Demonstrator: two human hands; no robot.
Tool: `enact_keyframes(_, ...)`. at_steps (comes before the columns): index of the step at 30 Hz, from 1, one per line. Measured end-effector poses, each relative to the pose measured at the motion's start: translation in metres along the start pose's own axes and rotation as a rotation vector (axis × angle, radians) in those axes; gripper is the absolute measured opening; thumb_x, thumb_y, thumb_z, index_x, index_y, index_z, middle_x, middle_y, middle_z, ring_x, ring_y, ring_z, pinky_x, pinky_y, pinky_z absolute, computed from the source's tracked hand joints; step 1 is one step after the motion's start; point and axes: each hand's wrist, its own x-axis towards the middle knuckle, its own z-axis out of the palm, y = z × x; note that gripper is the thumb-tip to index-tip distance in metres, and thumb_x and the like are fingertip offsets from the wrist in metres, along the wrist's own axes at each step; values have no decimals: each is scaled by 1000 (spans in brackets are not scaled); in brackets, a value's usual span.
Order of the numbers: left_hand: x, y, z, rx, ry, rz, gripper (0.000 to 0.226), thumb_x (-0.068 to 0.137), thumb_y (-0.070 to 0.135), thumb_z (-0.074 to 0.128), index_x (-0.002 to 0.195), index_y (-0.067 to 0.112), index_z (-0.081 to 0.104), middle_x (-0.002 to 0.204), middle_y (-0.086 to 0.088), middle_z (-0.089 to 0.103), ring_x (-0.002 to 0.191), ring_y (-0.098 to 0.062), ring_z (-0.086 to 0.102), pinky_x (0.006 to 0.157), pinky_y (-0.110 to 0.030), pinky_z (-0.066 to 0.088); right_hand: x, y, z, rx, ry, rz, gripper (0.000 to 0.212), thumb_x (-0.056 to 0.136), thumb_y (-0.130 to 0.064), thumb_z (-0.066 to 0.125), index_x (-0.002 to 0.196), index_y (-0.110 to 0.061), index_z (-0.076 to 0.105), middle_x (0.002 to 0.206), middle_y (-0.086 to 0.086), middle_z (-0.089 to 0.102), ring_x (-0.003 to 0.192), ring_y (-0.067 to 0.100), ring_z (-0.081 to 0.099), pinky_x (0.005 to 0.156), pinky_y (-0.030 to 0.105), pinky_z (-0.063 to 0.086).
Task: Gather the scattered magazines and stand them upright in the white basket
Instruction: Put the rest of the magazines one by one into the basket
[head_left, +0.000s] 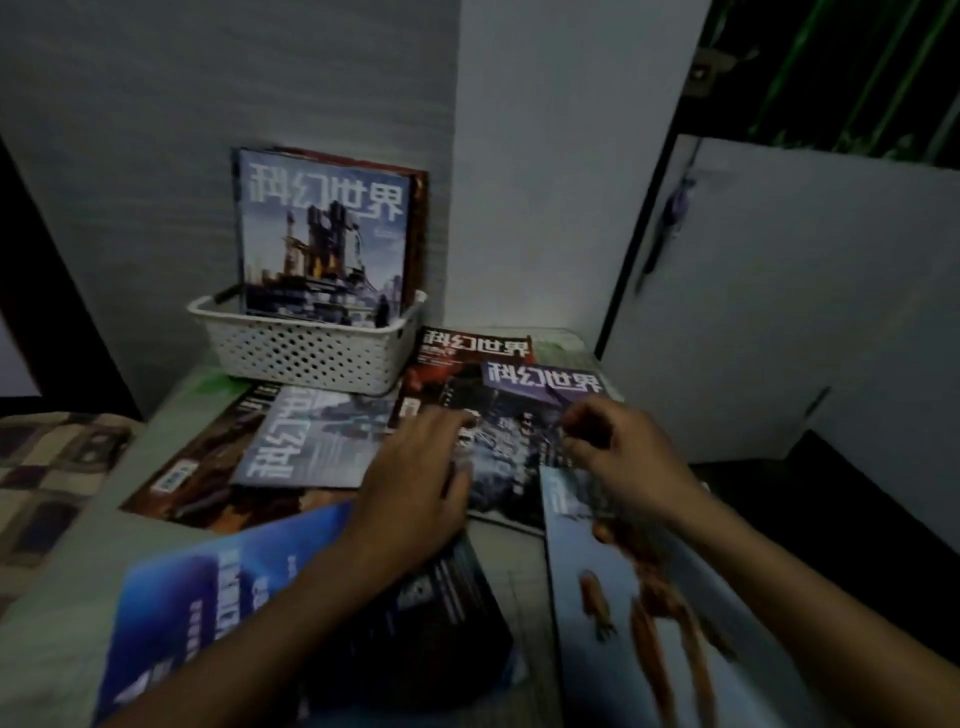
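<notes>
A white perforated basket (306, 358) stands at the back of the table with two magazines (324, 234) upright in it, leaning on the wall. Several more magazines lie scattered flat. My left hand (415, 478) and my right hand (623, 452) are both over a dark purple-titled magazine (524, 415) that lies on a red one (467, 345). The left fingers rest loosely curled at its left edge. The right fingers curl at its right side; the blur hides whether they pinch it.
A grey-blue magazine (317, 441) and a brown one (192, 478) lie left, a bright blue one (208, 597) near me, a pale one with orange figures (649, 623) at right. A white cabinet door (805, 291) stands open at right. A patterned cushion (47, 467) sits left.
</notes>
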Motion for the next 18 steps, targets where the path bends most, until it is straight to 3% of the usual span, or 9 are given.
enact_keyframes(2,-7,29,11,75,-186,73,17,86,25,58,101,19,62,101,-5,66,93,-25,57,78,-36,47,-23,18,-26,-263,-65,70,13,86,-32,66,91,-35,55,86,-14,59,73,2,56,55,21,40)
enact_keyframes(4,-12,51,18,80,-362,90,20,89,28,50,91,17,66,94,-5,68,89,-23,59,75,-37,51,-41,34,-43,-654,-109,170,20,85,-48,59,94,-31,53,87,-10,56,69,8,51,51,23,34)
enact_keyframes(6,-19,69,27,54,-409,61,25,91,27,48,90,14,69,93,-7,70,86,-23,61,75,-39,54,-58,48,-48,-840,-138,270,35,86,-61,48,89,-27,53,84,-6,57,67,11,52,56,26,42)
enact_keyframes(9,-30,93,38,-123,-327,-235,27,91,26,55,115,25,65,107,2,69,91,-17,66,80,-32,56,-72,58,-37,-812,-178,290,45,91,-62,33,98,-24,55,85,-4,61,72,12,59,68,30,52)
enact_keyframes(11,-31,107,36,-614,-281,-629,37,87,17,66,117,35,56,111,6,68,83,-14,72,66,-28,59,-73,59,-35,-749,-201,291,48,91,-62,32,106,-24,56,91,-2,63,77,13,61,73,32,54)
enact_keyframes(13,-26,116,30,-1096,-231,-958,48,81,6,72,115,33,52,104,-4,73,74,-20,76,58,-32,60,-72,55,-37,-675,-238,290,48,88,-66,33,102,-26,54,86,-5,58,77,13,59,67,28,50)
enact_keyframes(16,-32,123,27,-1104,-360,-959,47,87,4,66,125,29,55,103,-4,75,87,-23,74,67,-36,60,-70,44,-42,-546,-316,290,46,83,-72,42,86,-28,53,77,-10,57,68,8,58,53,24,41)
enact_keyframes(18,-36,123,19,-1070,-320,-913,41,93,7,59,122,35,57,105,-1,74,91,-20,73,76,-39,61,-68,39,-45,-375,-220,296,38,82,-67,55,86,-28,54,80,-10,62,63,6,62,50,23,46)
